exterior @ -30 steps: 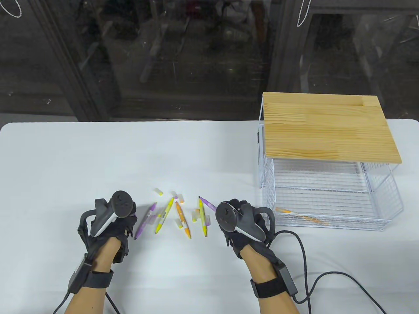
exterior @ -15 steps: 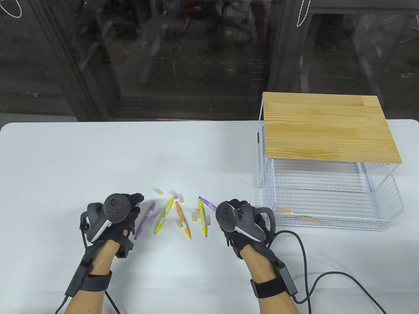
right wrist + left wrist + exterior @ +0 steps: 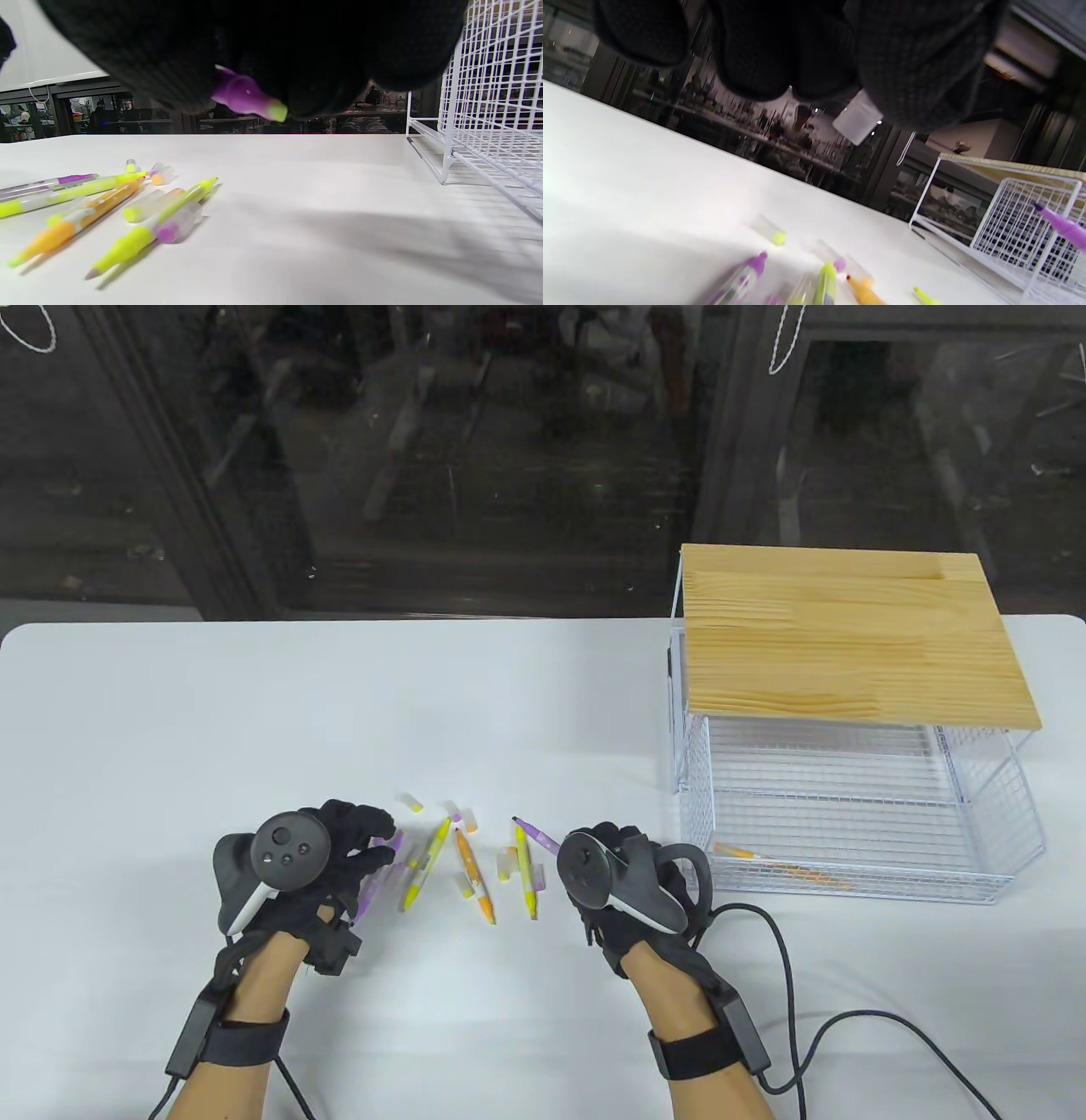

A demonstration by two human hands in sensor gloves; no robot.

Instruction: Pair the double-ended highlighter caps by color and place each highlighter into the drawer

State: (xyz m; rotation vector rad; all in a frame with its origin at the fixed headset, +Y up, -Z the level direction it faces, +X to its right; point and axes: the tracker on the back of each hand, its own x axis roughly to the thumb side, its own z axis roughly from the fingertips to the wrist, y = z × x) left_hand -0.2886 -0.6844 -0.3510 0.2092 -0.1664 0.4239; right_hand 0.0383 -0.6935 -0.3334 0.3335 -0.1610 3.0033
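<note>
My right hand (image 3: 607,841) grips a purple highlighter (image 3: 533,831), whose uncapped tip pokes out to the upper left; the same purple highlighter (image 3: 248,95) shows under the glove. My left hand (image 3: 383,841) reaches over a purple highlighter (image 3: 372,891) on the table, and a translucent cap (image 3: 857,122) sits pinched at its fingers. Between the hands lie a yellow highlighter (image 3: 424,865), an orange highlighter (image 3: 473,881) and another yellow one (image 3: 526,872), with loose caps (image 3: 413,803) scattered around. The white wire drawer (image 3: 857,891) stands pulled out at the right, with an orange highlighter (image 3: 736,853) in it.
A wooden top (image 3: 848,632) covers the wire frame above the drawer. A black cable (image 3: 789,984) runs from my right wrist across the table near its front edge. The table's far edge meets dark glass.
My left hand has moved right and forward, and its fingers have stretched out over the purple highlighter on the table. My right hand has stayed put.
</note>
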